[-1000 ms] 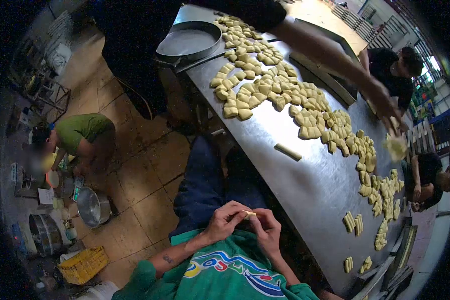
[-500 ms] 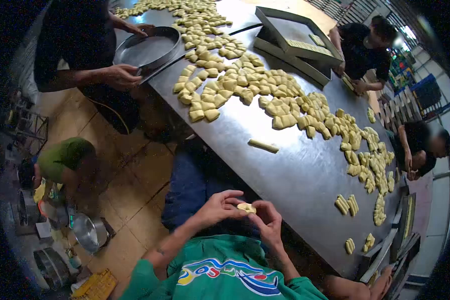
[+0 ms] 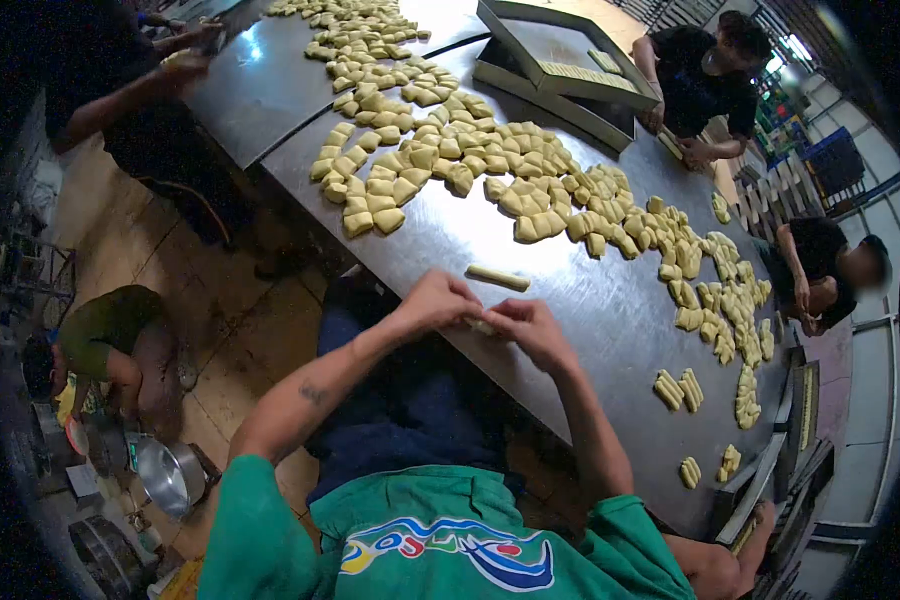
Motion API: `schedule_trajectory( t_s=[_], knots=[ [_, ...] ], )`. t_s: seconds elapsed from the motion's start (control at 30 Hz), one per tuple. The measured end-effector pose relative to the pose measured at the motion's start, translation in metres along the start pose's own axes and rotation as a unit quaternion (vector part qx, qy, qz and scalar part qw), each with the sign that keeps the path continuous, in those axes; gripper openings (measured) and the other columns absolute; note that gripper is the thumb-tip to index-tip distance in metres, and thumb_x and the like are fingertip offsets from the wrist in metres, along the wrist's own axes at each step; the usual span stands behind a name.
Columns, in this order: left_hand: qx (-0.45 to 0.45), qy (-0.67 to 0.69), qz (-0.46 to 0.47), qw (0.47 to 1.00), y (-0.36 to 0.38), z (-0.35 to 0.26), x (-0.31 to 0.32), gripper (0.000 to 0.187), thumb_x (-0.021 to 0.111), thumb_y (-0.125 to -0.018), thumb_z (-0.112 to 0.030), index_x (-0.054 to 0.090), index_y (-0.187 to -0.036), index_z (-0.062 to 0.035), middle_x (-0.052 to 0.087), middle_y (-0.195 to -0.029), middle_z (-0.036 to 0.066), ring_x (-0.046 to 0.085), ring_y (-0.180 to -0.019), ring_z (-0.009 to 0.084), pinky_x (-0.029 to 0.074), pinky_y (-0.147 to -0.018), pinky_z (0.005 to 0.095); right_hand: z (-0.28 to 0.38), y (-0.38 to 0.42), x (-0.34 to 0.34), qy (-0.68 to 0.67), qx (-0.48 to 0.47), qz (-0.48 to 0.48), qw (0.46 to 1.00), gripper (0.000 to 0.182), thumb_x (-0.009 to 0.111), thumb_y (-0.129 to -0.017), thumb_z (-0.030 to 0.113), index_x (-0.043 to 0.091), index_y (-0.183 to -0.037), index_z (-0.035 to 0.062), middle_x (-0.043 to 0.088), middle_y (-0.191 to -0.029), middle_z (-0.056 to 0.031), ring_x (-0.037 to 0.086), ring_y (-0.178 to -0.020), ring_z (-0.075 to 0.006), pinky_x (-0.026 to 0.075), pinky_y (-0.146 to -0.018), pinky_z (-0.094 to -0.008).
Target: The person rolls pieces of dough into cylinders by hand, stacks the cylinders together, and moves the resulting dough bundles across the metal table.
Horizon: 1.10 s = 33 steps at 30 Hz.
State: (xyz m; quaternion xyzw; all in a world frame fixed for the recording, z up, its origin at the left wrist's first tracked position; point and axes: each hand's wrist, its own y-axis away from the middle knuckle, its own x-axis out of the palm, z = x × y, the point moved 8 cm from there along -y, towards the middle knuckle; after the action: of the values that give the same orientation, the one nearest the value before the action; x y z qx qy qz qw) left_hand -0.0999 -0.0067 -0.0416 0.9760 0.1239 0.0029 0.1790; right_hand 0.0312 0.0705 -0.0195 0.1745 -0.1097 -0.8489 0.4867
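Note:
Both my hands are at the near edge of the metal table [image 3: 610,420], pinching a small piece of dough [image 3: 482,327] between them. My left hand [image 3: 435,301] has its fingers closed on one side of the piece. On the other side my right hand [image 3: 533,333] grips it with thumb and fingers. Most of the piece is hidden by the fingers. Just beyond my hands, a dough stick [image 3: 498,278] lies alone on the metal. Farther away, pale yellow dough pieces [image 3: 530,160] spread in a long band across the table.
Short rows of dough sticks [image 3: 678,390] lie to the right. Stacked metal trays [image 3: 555,100] stand at the far side. One person [image 3: 695,85] works beside them, another [image 3: 820,275] farther right. A person in dark clothes stands at left; one crouches by a metal pot [image 3: 170,475].
My hands have moved forward from my body to the table edge with the dough piece. The person at left has shifted back, and the round pan they held is no longer visible.

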Motion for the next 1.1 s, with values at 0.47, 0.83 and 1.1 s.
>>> schedule_trajectory(
  t_s=[0.47,0.83,1.1],
  knots=[
    [0.275,-0.3,-0.079,0.91,0.018,-0.01,-0.036,0.036,0.08,-0.072,-0.046,0.072,-0.078,-0.0113,0.059,-0.077,0.008,0.058,-0.079,0.027,0.045,-0.07,0.0388,-0.034,0.0,-0.014,0.009,0.08,0.032,0.996,0.034,0.075,-0.083,0.034,0.069,-0.082,0.0003,0.065,-0.068,-0.0067,0.06,-0.058,-0.0123,0.047,-0.051,-0.0309],
    [0.078,-0.518,-0.116,0.844,-0.002,-0.027,-0.01,0.049,0.081,-0.062,-0.058,0.068,-0.075,-0.0125,0.061,-0.091,0.008,0.057,-0.097,0.029,0.039,-0.081,0.0491,-0.003,-0.014,-0.008,0.381,0.126,-0.042,0.915,0.058,0.078,-0.073,0.056,0.072,-0.067,-0.0017,0.061,-0.055,-0.0059,0.058,-0.048,-0.0128,0.044,-0.046,-0.03],
    [0.128,-0.453,0.04,0.881,-0.001,-0.027,-0.021,0.052,0.077,-0.058,-0.068,0.067,-0.072,-0.0189,0.057,-0.095,0.006,0.05,-0.107,0.0274,0.029,-0.086,0.0476,-0.004,-0.017,-0.023,0.414,0.037,0.065,0.907,0.062,0.078,-0.069,0.061,0.074,-0.069,-0.0004,0.057,-0.05,-0.0043,0.052,-0.046,-0.0103,0.041,-0.046,-0.032]
  ],
)
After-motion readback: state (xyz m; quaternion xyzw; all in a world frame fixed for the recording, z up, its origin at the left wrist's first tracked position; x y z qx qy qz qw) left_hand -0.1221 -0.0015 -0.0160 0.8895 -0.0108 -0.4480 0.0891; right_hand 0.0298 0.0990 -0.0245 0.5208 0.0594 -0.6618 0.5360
